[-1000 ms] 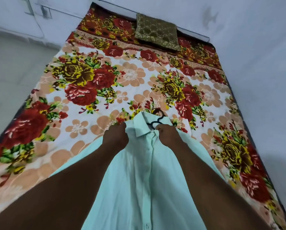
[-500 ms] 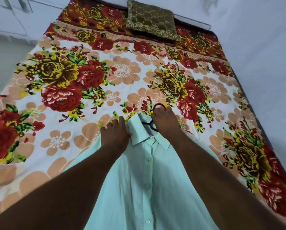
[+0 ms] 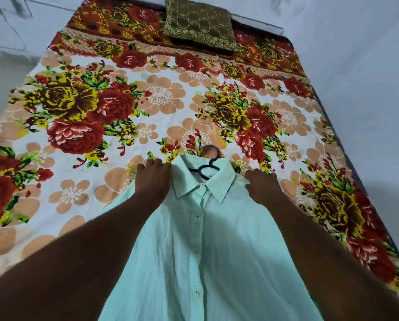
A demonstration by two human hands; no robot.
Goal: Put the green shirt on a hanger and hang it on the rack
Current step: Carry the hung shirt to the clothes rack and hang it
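Floral bedsheet point(image 3: 55, 205) under green shirt point(image 3: 205, 251), lying flat, buttoned. Left hand point(image 3: 153, 179) and right hand point(image 3: 262, 187) each grip a shoulder, fingers curled. Black hanger point(image 3: 205, 171) inside collar, hook poking out. Olive cushion point(image 3: 199, 22) at far end.

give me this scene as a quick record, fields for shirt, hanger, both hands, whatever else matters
surface: bed with a floral sheet
shirt: pale green, flat on the sheet, front up, buttoned, collar pointing away from the person
hanger: black, inside the collar, hook poking out past it
left hand: fingers curled on the shoulder left of the collar
right hand: fingers curled on the shoulder right of the collar
cushion: olive, at the bed's far end
rack: not in view
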